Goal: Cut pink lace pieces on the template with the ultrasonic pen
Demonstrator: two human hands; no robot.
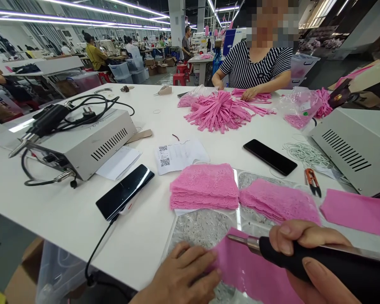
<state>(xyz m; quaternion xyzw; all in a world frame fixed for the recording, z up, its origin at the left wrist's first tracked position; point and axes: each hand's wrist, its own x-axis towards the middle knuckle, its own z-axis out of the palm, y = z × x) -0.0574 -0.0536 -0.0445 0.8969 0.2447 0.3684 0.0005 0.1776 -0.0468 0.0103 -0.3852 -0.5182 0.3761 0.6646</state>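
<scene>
My right hand (316, 253) is wrapped round a black-handled tool with a narrow metal tip (291, 255). The tip points left, over the upper edge of a pink fabric piece (256, 270); whether it touches the cloth I cannot tell. My left hand (190, 272) lies palm down with fingers stretched, its fingertips on the left edge of that fabric. Under it is a grey, marbled, glossy board (202, 228). Beyond the tool are a stack of pink lace pieces (204, 185) and a second lace pile (278, 200). Plain pink fabric (361, 211) lies at right.
Orange thread snips (312, 182) and a black phone (270, 156) lie behind the piles. A charging phone (125, 192) is at left, near a grey vented box (91, 139). Another box (357, 147) stands right. Across the table, a person (259, 67) handles pink strips (221, 112).
</scene>
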